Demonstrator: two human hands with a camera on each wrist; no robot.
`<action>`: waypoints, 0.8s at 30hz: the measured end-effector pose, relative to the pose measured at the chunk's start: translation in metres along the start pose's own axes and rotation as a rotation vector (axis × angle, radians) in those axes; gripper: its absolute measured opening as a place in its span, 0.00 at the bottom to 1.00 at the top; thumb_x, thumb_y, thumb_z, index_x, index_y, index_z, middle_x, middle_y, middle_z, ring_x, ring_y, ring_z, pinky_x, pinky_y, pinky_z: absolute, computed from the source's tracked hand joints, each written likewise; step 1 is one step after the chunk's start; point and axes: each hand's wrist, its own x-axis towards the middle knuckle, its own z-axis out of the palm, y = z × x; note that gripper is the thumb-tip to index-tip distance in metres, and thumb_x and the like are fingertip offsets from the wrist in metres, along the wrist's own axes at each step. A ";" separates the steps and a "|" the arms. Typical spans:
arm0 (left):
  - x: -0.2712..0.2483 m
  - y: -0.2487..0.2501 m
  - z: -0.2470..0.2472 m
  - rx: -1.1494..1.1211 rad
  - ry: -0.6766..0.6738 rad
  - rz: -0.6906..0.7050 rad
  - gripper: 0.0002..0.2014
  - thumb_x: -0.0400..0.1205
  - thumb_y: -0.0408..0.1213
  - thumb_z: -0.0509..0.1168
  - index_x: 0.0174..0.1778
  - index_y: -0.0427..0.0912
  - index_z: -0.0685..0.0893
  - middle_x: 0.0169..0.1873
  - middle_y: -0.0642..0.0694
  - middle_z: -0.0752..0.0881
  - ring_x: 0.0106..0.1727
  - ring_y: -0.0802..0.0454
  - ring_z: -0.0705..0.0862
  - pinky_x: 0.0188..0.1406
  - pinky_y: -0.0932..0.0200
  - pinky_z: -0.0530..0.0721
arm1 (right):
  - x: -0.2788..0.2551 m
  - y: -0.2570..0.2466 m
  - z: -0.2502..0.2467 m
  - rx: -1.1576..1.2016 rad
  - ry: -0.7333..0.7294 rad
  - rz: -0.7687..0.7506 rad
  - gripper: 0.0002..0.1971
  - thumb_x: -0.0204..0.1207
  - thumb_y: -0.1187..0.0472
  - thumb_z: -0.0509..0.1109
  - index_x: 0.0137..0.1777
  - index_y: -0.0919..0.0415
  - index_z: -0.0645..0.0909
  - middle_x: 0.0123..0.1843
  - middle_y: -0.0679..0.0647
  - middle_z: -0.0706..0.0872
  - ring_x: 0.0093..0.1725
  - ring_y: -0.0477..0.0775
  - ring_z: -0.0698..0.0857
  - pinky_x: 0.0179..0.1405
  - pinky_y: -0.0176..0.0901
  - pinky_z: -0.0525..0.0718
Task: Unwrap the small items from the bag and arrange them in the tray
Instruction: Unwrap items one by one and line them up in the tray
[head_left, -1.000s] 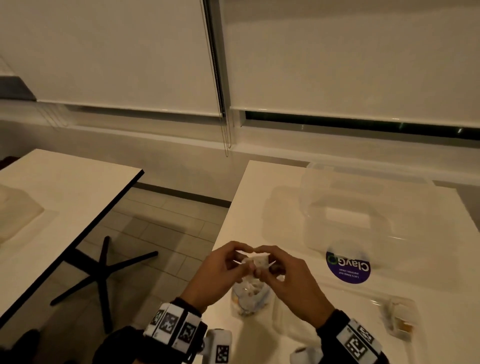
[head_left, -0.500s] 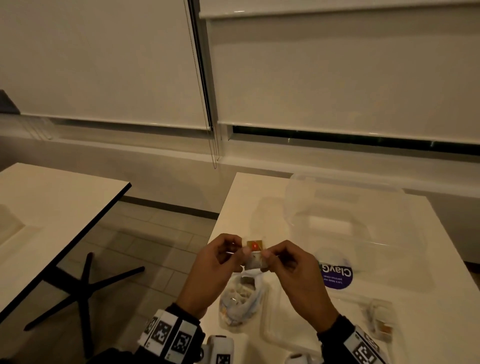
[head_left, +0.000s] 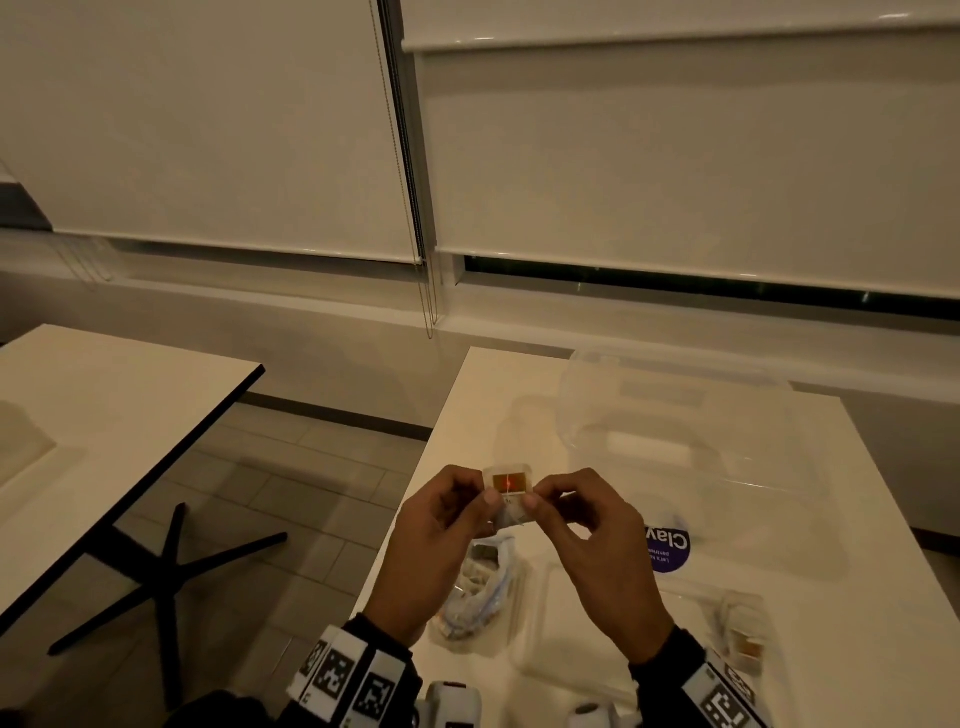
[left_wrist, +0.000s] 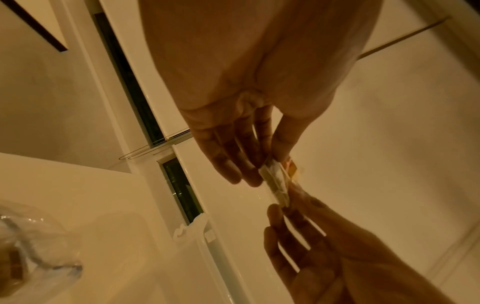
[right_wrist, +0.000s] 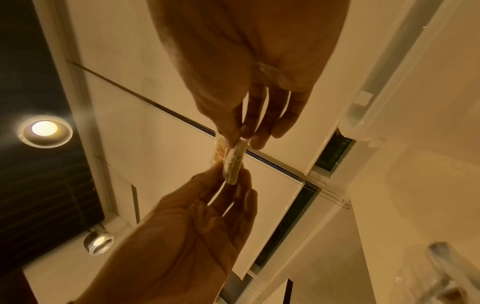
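Observation:
A small wrapped item (head_left: 510, 486), whitish with an orange face and a red spot, is held up above the table. My left hand (head_left: 488, 499) pinches its left side and my right hand (head_left: 532, 501) pinches its right side, thumbs towards me. The left wrist view shows the item (left_wrist: 276, 183) edge-on between both hands' fingertips, and so does the right wrist view of the item (right_wrist: 233, 162). Below my hands the clear bag (head_left: 478, 592) with several more small items lies on the white table. A clear shallow tray (head_left: 540, 603) lies to its right, with small pieces (head_left: 745, 636) at its right end.
A large clear plastic container (head_left: 675, 441) with a purple round sticker (head_left: 667, 548) stands behind the tray. The table's left edge (head_left: 415, 499) drops to a tiled floor, and a second table (head_left: 104, 415) stands to the left. Window blinds fill the wall behind.
The item has turned in my fingers, so its orange face with the red spot now shows. Both hands still pinch it and have risen slightly above the bag.

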 end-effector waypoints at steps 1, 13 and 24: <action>-0.002 0.000 0.002 0.033 0.020 -0.002 0.08 0.82 0.42 0.68 0.52 0.41 0.86 0.46 0.43 0.92 0.50 0.43 0.91 0.56 0.40 0.90 | -0.001 -0.002 0.000 -0.025 -0.019 -0.015 0.04 0.77 0.62 0.76 0.46 0.51 0.85 0.45 0.43 0.88 0.47 0.50 0.88 0.48 0.37 0.87; -0.019 0.016 0.020 -0.030 -0.003 -0.003 0.09 0.84 0.41 0.68 0.53 0.40 0.87 0.47 0.41 0.91 0.51 0.39 0.90 0.57 0.40 0.89 | -0.018 -0.010 -0.016 -0.094 -0.094 -0.045 0.03 0.82 0.56 0.68 0.48 0.48 0.82 0.45 0.42 0.86 0.45 0.49 0.87 0.46 0.30 0.83; -0.024 0.017 0.032 -0.022 -0.017 0.011 0.11 0.82 0.48 0.66 0.53 0.47 0.88 0.49 0.42 0.90 0.53 0.37 0.88 0.61 0.34 0.86 | -0.027 -0.015 -0.030 -0.123 -0.074 -0.094 0.02 0.82 0.59 0.70 0.50 0.51 0.84 0.49 0.42 0.85 0.48 0.51 0.88 0.49 0.36 0.86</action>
